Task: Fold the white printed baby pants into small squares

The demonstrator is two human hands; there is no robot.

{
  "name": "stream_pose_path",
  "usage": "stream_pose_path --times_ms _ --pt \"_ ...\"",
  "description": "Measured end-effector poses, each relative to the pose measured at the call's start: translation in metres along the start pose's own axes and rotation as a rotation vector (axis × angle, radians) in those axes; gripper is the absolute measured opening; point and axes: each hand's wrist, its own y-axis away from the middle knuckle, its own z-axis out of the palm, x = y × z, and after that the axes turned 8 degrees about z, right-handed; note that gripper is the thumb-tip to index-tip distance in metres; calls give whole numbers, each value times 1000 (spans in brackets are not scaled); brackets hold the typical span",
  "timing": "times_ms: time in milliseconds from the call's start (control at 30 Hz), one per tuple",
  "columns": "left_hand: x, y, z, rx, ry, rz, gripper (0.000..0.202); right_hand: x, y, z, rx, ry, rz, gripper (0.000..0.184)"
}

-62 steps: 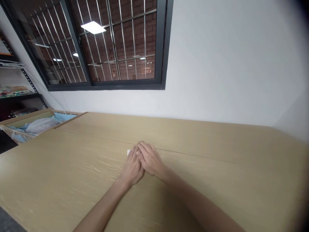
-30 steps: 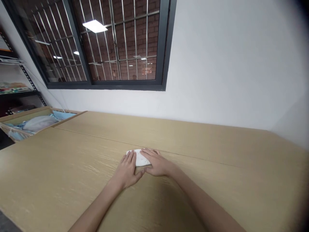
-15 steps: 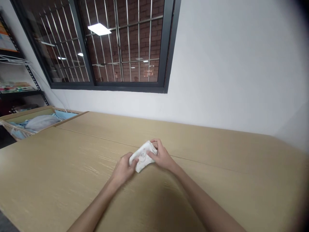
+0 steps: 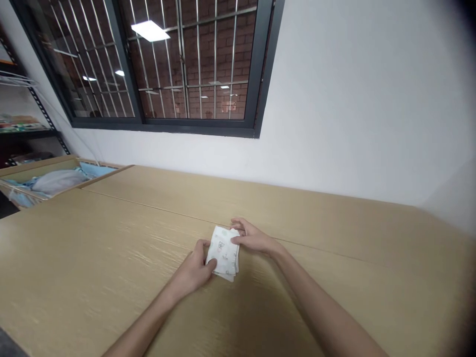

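Note:
A small white cloth (image 4: 224,253), folded into a layered square with a faint printed pattern, is between my two hands above the tan table. My left hand (image 4: 197,265) pinches its lower left side, thumb on top and fingers behind. At the upper right corner, my right hand (image 4: 253,235) grips the cloth between thumb and fingers, with some fingertips stretched past the edge. Lower layers of the fold stick out at the bottom and right. The undersides of the cloth and several fingers are hidden.
The tan table (image 4: 122,258) has a seam running across it. At the far left stands a wooden-edged bin (image 4: 111,171) with light blue and white fabric. Behind the table rise a white wall (image 4: 353,99) and a barred window (image 4: 193,126). Dark shelving (image 4: 44,106) is at left.
The cloth has turned more upright and now lies flatter as a neat square with its layers showing. My left hand has moved slightly down; my right hand has shifted a little right.

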Motion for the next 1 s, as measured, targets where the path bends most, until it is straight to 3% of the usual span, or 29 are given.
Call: stream_pose_path --times_ms 133,233,300,400,467,567,667,833,1000 --pt "9 5 3 19 -613 3 34 16 -14 8 238 112 -125 64" --pt "17 11 10 102 -948 107 26 5 -7 9 370 324 -313 58" --pt "21 16 16 83 -940 298 27 -13 6 11 263 416 -407 55" --pt "25 25 30 -71 -824 508 35 -42 30 24 -61 491 -463 52" --pt "26 30 40 -170 -816 478 40 -52 40 37 -225 524 -478 51" --pt "23 32 51 -255 -860 361 40 -47 41 56 -340 610 -474 49" --pt "21 31 55 -276 -861 344 42 -28 30 63 -329 740 -449 46" --pt "20 31 52 -264 -870 351 55 3 8 45 -112 952 -541 47" --pt "20 31 53 -281 -827 305 65 21 -4 25 64 878 -467 51"
